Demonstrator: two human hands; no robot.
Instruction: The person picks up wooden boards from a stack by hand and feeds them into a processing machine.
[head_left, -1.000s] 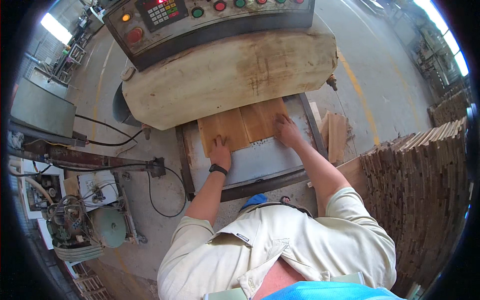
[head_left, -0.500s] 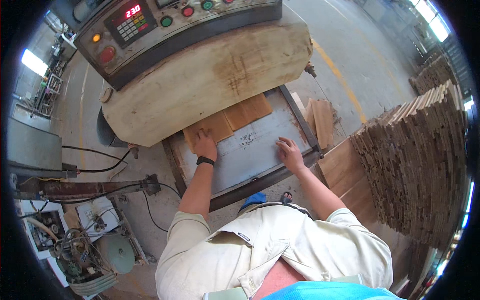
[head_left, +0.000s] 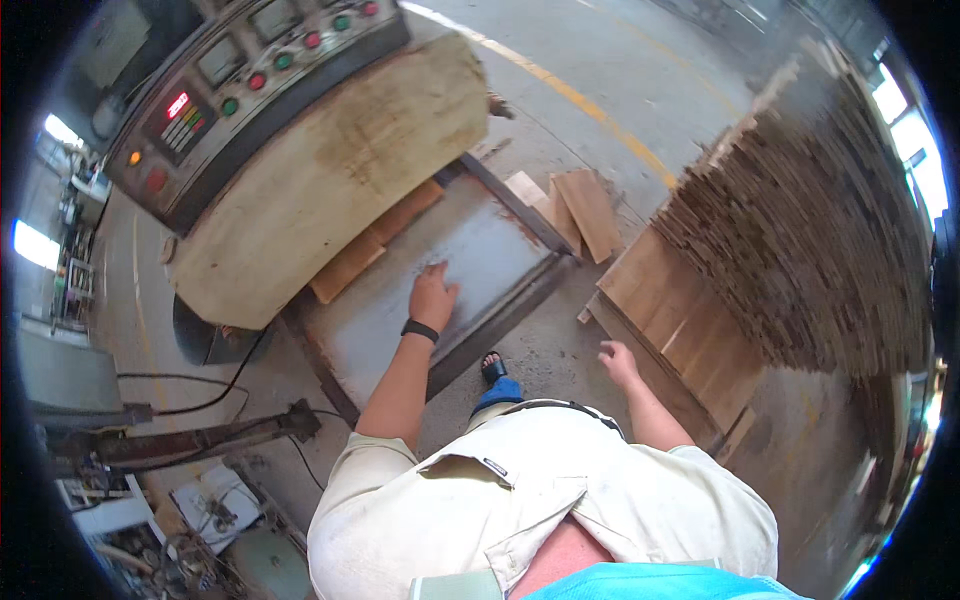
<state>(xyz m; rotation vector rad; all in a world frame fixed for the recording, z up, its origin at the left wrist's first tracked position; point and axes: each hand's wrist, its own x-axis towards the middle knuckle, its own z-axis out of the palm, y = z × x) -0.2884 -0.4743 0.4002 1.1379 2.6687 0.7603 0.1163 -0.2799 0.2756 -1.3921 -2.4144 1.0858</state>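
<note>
Now both hands empty, fingers spread — left hand [head_left: 432,297] flat on metal table [head_left: 480,250], right hand [head_left: 618,362] nr plank stack [head_left: 800,220].

The machine bed [head_left: 470,250] is dull grey metal, scuffed and matt, and the boards [head_left: 375,240] lying on it are pale, raw wood. The stack of thin sheets [head_left: 800,220] is rough unfinished wood; the floor [head_left: 620,60] is smooth worn concrete.

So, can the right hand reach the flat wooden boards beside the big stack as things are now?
Probably yes. The right hand is open in the air close to the flat boards, and nothing lies between them.
</note>
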